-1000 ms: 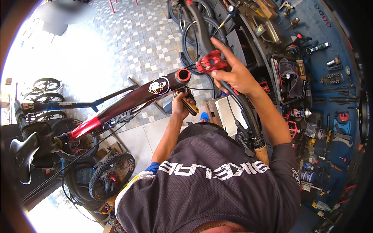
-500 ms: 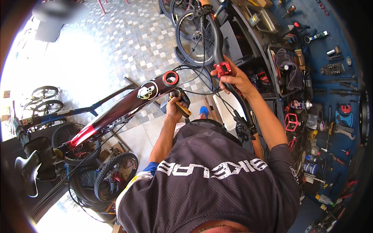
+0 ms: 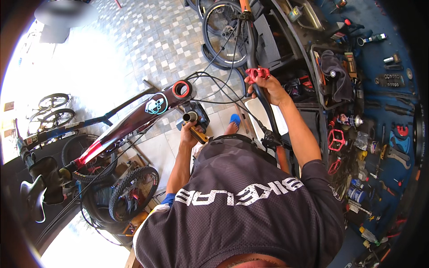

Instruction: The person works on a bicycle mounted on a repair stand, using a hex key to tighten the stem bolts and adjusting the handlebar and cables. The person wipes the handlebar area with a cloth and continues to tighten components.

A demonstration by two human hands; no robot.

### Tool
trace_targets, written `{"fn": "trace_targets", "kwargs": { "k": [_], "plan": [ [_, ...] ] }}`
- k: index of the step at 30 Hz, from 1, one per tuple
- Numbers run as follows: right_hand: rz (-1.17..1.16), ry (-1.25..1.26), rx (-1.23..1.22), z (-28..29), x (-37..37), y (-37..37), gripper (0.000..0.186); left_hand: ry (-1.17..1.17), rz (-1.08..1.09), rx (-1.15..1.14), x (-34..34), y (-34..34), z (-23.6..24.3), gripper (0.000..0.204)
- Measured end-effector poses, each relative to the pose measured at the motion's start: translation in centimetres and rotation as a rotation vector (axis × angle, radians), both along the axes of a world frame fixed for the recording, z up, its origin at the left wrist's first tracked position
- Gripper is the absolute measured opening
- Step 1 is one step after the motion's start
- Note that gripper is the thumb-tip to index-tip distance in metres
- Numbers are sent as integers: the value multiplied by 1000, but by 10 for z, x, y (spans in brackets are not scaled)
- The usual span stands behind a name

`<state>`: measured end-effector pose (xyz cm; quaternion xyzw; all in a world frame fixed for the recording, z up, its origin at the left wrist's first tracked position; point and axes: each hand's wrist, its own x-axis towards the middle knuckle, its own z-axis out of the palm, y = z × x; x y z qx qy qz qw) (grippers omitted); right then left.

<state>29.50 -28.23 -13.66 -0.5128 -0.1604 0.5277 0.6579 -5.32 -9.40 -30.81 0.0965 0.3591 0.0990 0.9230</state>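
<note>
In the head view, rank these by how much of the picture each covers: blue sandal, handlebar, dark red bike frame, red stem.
Largest to smallest:
1. dark red bike frame
2. handlebar, long but thinner
3. red stem, partly covered by fingers
4. blue sandal, farther from the camera

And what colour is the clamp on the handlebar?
The clamp is bright red, seen best in the head view.

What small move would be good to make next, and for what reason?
Perhaps the left hand should draw its yellow-and-black tool slightly away from the cables. In this view they loop close by it, and the right hand holds the handlebar at its red stem, so snagging seems possible.
</note>
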Motion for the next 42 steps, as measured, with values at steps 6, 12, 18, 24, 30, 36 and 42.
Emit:
{"fn": "trace_targets", "kwargs": {
  "k": [6, 12, 18, 24, 30, 36, 42],
  "plan": [
    [-188, 253, -111, -43, 19, -2, 83, 3, 135, -25, -27, -12, 17, 28],
    [-151, 403, -180, -94, 25, 11, 73, 76, 232, 87, -59, -40, 55, 31],
    [-81, 440, -212, -144, -9, 36, 72, 121, 382, 112, -85, -66, 84, 30],
    [-64, 344, -342, -178, -39, 58, 68, 88, 427, 132, -117, -73, 94, 29],
    [9, 46, -504, -166, -69, 59, 77, 96, 431, 100, -157, -78, 87, 31],
    [-178, -756, -359, -115, -26, 68, 79, 53, 260, 61, -173, -60, 76, 33],
    [19, -1429, 100, 151, -102, 103, 65, 51, 177, 80, -189, -51, 70, 34]
  ]
}}
